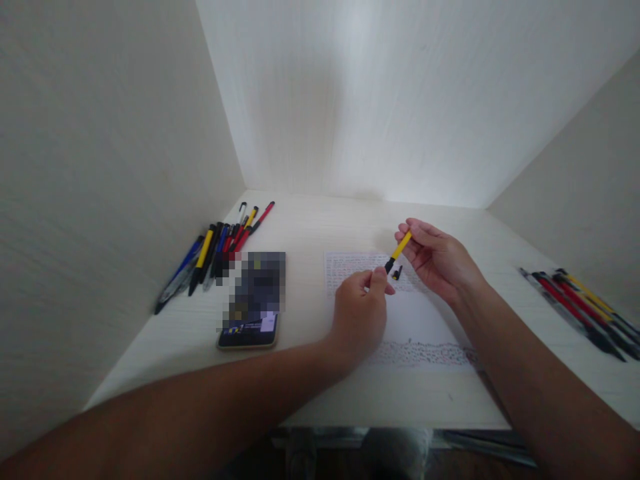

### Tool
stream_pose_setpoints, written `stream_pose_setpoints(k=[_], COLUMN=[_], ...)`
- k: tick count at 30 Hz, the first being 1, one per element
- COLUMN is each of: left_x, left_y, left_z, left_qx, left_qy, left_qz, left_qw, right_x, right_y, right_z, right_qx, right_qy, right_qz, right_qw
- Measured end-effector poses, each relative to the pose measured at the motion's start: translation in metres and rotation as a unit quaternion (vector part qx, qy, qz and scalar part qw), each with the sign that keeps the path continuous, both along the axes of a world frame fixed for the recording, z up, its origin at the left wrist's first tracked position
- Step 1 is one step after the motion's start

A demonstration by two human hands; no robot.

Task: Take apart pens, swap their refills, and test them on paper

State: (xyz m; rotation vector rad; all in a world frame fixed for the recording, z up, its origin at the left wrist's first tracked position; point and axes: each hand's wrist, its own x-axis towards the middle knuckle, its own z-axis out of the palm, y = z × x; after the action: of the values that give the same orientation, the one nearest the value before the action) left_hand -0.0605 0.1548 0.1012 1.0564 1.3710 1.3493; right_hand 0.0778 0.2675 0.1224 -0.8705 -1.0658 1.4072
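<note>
A yellow pen (401,245) with a black lower section slants between my two hands above a written-on sheet of paper (405,317). My left hand (361,310) is closed, pinching the black end between thumb and fingers. At the upper yellow end, my right hand (435,257) has its thumb and fingertips on the barrel, palm turned partly up. A small black pen part with a bit of yellow (397,273) shows on the paper just below the pen. Rows of tiny writing fill the sheet's top and a band near its bottom.
Left of the paper lies a phone (250,333), its upper part pixelated. Several pens (204,247) in blue, yellow, black and red lie by the left wall. More pens (583,300) lie at the right. White panels (360,100) enclose the desk (305,233) behind and on both sides.
</note>
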Motion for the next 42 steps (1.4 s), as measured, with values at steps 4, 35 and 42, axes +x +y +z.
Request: stream_pose_setpoints(k=[4, 35, 42], left_x=[0.000, -0.011, -0.012], left_y=[0.000, 0.016, 0.015], left_z=[0.000, 0.006, 0.005], left_qx=[-0.005, -0.033, -0.020], left_qy=[0.002, -0.028, 0.003], left_qz=[0.001, -0.011, -0.001], left_qw=[1.000, 0.999, 1.000], right_x=[-0.002, -0.006, -0.007], right_y=[-0.002, -0.001, -0.001], right_z=[0.003, -0.007, -0.007], right_qx=[-0.014, 0.005, -0.010], right_qy=[0.016, -0.070, -0.090], right_qz=[-0.004, -0.038, -0.022], right_qw=[1.000, 0.997, 0.996])
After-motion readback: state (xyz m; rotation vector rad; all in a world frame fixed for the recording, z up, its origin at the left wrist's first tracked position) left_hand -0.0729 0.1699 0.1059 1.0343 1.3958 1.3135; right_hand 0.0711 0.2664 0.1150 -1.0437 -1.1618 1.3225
